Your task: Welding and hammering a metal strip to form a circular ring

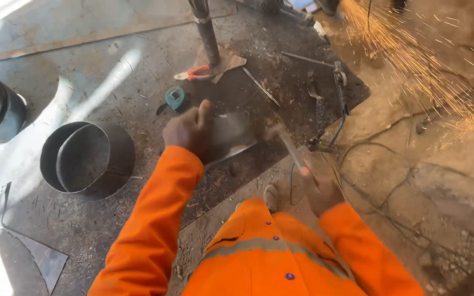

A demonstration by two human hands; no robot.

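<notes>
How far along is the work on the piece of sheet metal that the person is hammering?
Already done, it seems: a rolled metal cylinder stands finished on the steel plate. In hand: the left hand steadies a bent sheet metal piece while the right hand swings a blurred hammer. Left: the piece looks only partly shaped, its edges unjoined.
</notes>
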